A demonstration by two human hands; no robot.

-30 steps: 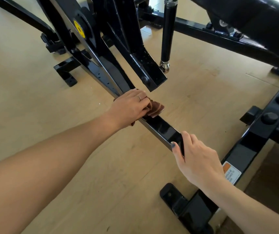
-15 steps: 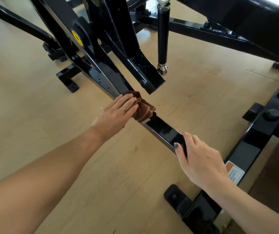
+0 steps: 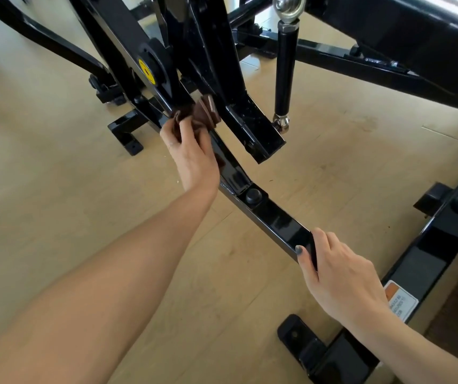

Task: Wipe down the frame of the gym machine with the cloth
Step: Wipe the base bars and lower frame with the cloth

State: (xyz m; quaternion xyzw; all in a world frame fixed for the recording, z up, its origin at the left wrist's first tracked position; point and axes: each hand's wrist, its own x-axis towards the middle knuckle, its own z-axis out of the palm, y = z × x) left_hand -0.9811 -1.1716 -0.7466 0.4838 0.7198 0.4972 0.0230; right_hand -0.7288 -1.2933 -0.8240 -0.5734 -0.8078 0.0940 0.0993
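Since the earlier frame the left hand [image 3: 194, 156] has slid w/ the cloth [image 3: 197, 113] up the low diagonal frame bar [image 3: 272, 217], away from the right hand [image 3: 344, 278] and up to where the bar meets the upright members by the pivot w/ the yellow sticker [image 3: 147, 72]; view has also shifted, so more of the bar shows, incl. a round black bolt cap [image 3: 253, 195] that now sits between the two hands; right hand stays put on the near end of the bar.

Cloth is brown, bunched in folds, pressed onto the top of the bar at that junction, just under the black upright; left-hand fingers [image 3: 187, 128] are curled over the cloth and clamped on it, palm side down toward the bar; forearm reaches in from lower left.

Right-hand fingers are wrapped over the bar's far edge, thumb [image 3: 304, 259] w/ dark nail polish on the near face, so clamped on the bar itself.

Open-ended black square tube [image 3: 261, 139] hangs just right of the cloth, not touching it; a black rod [image 3: 284, 70] w/ metal eye ends stands near it; orange-and-white warning label [image 3: 401, 302] on the cross member at right, partly behind the right wrist; all on a light wood floor [image 3: 56, 203].
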